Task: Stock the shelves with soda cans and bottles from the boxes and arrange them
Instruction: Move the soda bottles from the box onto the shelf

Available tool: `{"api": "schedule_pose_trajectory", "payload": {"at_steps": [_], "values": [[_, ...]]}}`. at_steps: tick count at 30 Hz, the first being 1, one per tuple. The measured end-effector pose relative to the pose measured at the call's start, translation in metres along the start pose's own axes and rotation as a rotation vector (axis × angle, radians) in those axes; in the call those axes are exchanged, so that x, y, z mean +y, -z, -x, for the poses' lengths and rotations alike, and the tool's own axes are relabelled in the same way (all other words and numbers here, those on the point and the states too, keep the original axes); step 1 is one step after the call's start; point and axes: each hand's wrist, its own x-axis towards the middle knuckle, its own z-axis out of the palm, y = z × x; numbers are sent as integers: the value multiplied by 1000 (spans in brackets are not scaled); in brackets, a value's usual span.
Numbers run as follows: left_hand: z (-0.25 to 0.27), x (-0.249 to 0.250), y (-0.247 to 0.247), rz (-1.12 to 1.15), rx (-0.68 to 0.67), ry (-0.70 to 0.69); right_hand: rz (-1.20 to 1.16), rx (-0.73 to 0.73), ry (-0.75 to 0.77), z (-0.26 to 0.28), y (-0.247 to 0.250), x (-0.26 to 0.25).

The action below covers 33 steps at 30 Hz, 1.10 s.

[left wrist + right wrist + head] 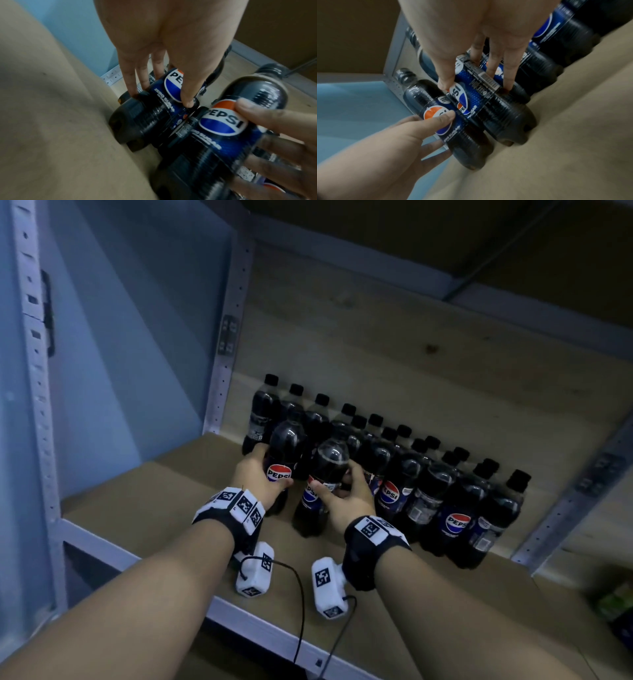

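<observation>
Both hands, left hand and right hand, each wrap a Pepsi bottle; crowding the standing rows could topple them.

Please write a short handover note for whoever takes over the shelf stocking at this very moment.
Left hand: grips one Pepsi bottle by its label.
Right hand: grips a second Pepsi bottle beside it.
Both bottles are upright at the left end of the front row, at or just above the wooden shelf; contact cannot be told.
Done: two rows of stocked bottles stand along the back.
Left: set these two down, line them up with the rows, then fetch more. No box is in view.
</observation>
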Motion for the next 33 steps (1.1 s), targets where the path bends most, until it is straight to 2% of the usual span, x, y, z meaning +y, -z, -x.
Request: {"api": "schedule_pose_trajectory", "payload": {"at_steps": [6, 13, 18, 20, 23, 25, 28, 30, 33], "values": [[-23, -12, -9, 81, -5, 43, 60, 27, 37, -35, -31, 0], [-38, -16, -15, 65, 3, 41, 70, 6, 49, -55, -37, 1], [-29, -18, -24, 18, 21, 74, 271, -37, 93, -45, -23, -4], [-22, -14, -27, 25, -46, 164, 358, -119, 99, -34, -7, -5], [-15, -1, -36, -16, -106, 245, 618, -420, 80, -17, 31, -1], [-15, 10, -42, -71, -66, 279, 826, -623, 68, -10, 61, 2], [-18, 20, -53, -89, -11, 347, 1064, -845, 19, -2, 96, 13], [-15, 23, -60, -96, 35, 355, 1128, -953, -22, 5, 109, 24], [-9, 27, -68, -126, 77, 378, 1109, -976, -37, 10, 115, 33]]}}
